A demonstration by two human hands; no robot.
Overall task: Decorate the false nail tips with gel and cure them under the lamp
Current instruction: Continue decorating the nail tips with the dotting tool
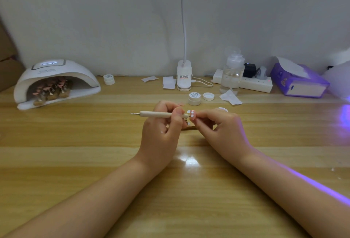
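— Where are the hands?
— Raised mid-counter (94, 152). Left hand (161, 129) grips the dotting pen (159, 114) level; right hand (221, 126) pinches the nail tip (192, 115) at the pen's point.

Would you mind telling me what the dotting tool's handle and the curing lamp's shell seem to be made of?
The dotting tool handle looks like pale unfinished wood, matte and beige, with a thin metal tip. The curing lamp shell looks like glossy white moulded plastic, smooth and curved; I cannot be sure.
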